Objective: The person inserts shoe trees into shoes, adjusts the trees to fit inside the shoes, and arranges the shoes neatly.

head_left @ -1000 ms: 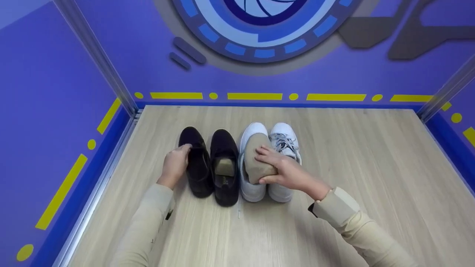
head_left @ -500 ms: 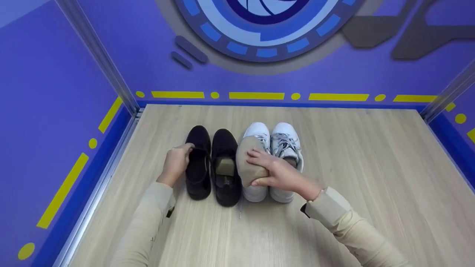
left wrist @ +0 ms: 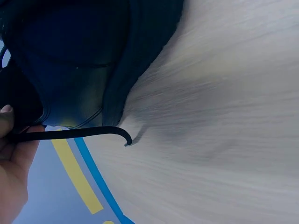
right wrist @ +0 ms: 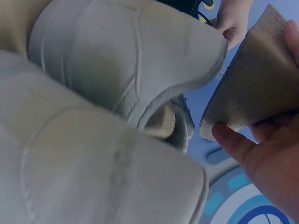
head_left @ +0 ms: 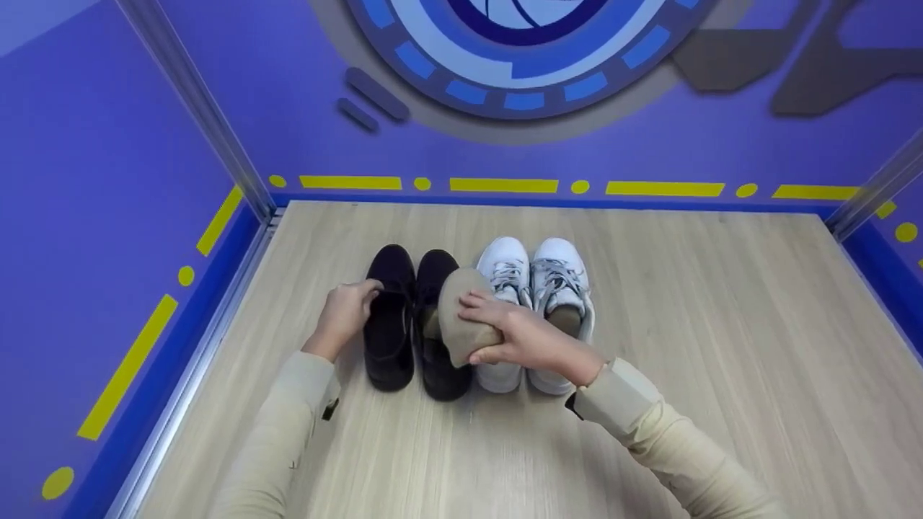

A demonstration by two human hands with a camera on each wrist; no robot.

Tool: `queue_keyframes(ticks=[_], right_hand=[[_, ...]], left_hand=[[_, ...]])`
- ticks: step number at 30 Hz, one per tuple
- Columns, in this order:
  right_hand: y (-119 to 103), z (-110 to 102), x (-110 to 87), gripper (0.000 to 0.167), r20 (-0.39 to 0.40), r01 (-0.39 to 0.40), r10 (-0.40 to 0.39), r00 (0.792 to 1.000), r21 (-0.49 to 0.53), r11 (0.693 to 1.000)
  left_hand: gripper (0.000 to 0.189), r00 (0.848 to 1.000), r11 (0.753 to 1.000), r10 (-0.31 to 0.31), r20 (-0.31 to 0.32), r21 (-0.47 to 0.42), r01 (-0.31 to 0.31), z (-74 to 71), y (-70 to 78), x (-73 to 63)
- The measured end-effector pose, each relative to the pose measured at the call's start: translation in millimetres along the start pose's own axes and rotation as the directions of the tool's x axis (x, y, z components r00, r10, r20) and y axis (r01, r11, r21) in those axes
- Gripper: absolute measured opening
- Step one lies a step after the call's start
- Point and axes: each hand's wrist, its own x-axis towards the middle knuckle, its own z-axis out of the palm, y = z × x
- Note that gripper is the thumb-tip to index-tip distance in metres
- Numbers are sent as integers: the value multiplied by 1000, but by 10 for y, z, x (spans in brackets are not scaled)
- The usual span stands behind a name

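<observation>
My right hand [head_left: 526,339] holds a beige moulded shoe insert [head_left: 460,317] over the right black shoe [head_left: 436,270], hiding much of that shoe's opening. The insert's hollow, brownish side [right wrist: 257,74] shows in the right wrist view, with thumb and fingers around it. My left hand [head_left: 341,315] pinches the left black shoe [head_left: 389,357] at the front of its opening; a black lace [left wrist: 79,134] passes between the fingers in the left wrist view. Dark and hollow, that shoe shows nothing inside. Another beige insert [head_left: 431,326] sits in the right black shoe.
Two white lace-up shoes stand side by side to the right: the left white shoe [head_left: 502,254] and the right white shoe [head_left: 559,254], with a brownish insert [head_left: 564,318] inside the latter. Purple panels [head_left: 447,155] border the wooden table [head_left: 721,324].
My right hand has carried the insert leftward from above the left white shoe to over the right black shoe. The left black shoe has straightened and shifted slightly right under my left hand.
</observation>
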Motion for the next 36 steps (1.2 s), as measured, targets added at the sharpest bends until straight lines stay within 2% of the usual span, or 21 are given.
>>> queue_keyframes(ticks=[11,16,23,28,33,36], right_hand=[[-77,111,168,62,-1,74,-74,997,-26,997],[-123,151,231,62,49,83,-81,995,-21,996],[-187,193,338,60,139,88,-86,987,-10,996],[-231,241,434,60,173,89,-84,981,-17,996],[-281,279,537,59,184,100,-99,978,4,995],[-309,306,594,60,208,105,-99,973,-19,994]], left_hand=[[13,990,999,-25,136,-21,28,-99,31,4],[14,984,1000,-14,178,-25,19,-107,39,0],[13,984,1000,-15,180,-14,17,-121,50,12],[9,987,1000,-16,161,-11,18,-124,45,-1],[5,987,998,-49,153,-24,53,-126,34,-8],[5,985,996,-64,157,-45,72,-127,21,-3]])
